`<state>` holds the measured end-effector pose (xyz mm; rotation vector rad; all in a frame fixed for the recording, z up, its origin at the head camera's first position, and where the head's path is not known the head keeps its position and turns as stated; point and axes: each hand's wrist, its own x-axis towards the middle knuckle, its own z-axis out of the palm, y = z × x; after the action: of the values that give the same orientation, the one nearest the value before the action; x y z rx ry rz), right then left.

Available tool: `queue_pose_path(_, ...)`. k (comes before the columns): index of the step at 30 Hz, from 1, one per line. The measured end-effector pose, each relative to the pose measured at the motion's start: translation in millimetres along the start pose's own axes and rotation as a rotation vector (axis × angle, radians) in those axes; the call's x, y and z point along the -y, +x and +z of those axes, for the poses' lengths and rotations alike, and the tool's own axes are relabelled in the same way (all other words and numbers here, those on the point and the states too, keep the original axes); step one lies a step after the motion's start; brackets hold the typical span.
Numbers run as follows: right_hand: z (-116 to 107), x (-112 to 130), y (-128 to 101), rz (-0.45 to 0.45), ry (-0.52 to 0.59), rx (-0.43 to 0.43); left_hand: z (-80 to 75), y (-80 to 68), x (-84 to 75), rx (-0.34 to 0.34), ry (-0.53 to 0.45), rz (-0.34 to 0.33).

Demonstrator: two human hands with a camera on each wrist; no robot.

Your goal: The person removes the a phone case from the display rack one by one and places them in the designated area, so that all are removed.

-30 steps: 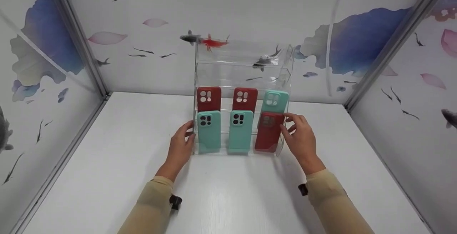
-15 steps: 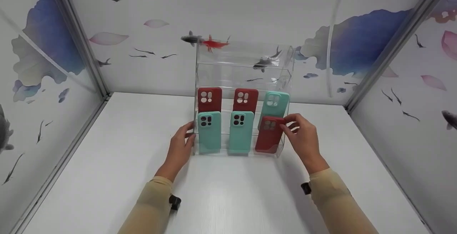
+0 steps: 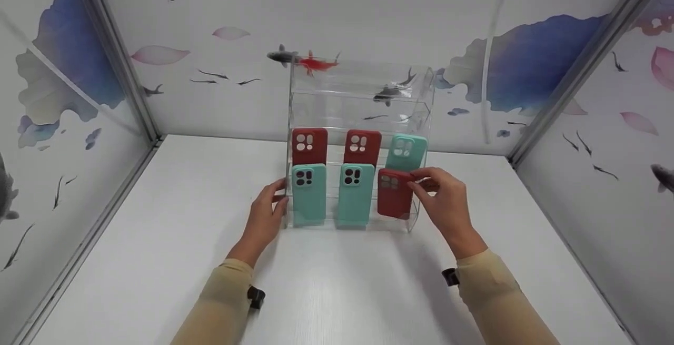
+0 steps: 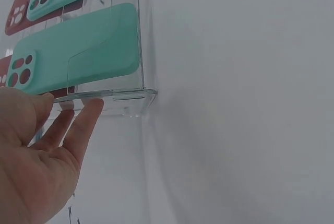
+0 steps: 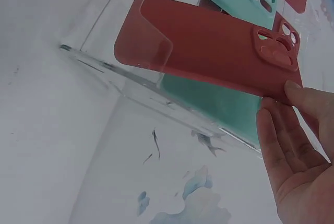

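A clear acrylic display stand (image 3: 358, 110) with stepped tiers rises at the back middle. My right hand (image 3: 445, 197) pinches a red phone case (image 3: 395, 197) by its upper right corner, between thumb and fingers. That case leans slightly in the lowest tier, its lower end behind the clear front lip in the right wrist view. Behind it, partly covered, is a mint phone case (image 3: 408, 150). My left hand (image 3: 268, 213) touches the stand's left side with extended fingers. Closest to it is another mint case (image 3: 309, 197); a third mint case (image 3: 356, 197) occupies the lowest tier's middle.
Two red cases (image 3: 309, 145) stand in the second tier, behind the left and middle mint ones. Higher tiers show only clear acrylic. A white table (image 3: 326, 292) lies below, with printed panels (image 3: 226, 81) and metal posts (image 3: 110, 50) around it.
In my right hand, the red case first dips and tilts right, then its top shifts left, it straightens, and its lower end rises slightly. The left hand stays in place.
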<state>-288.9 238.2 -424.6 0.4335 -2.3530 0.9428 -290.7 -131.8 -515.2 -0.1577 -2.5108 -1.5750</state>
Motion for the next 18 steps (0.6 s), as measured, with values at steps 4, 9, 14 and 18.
queue_pose_path(4,-1,16,0,-0.073,0.044,-0.027,-1.8,-1.0,-0.6,0.014,0.011,-0.012)
queue_pose_path(9,1,34,-3,-0.145,0.103,-0.028,-2.5,-1.0,-1.3,0.019,0.02,-0.02)
queue_pose_path(14,7,48,-11,-0.14,0.175,0.003,-2.0,-1.3,0.7,0.019,0.027,-0.002)
queue_pose_path(18,18,57,-20,-0.1,0.259,0.064,-1.1,-0.1,0.0,0.014,0.03,0.014)
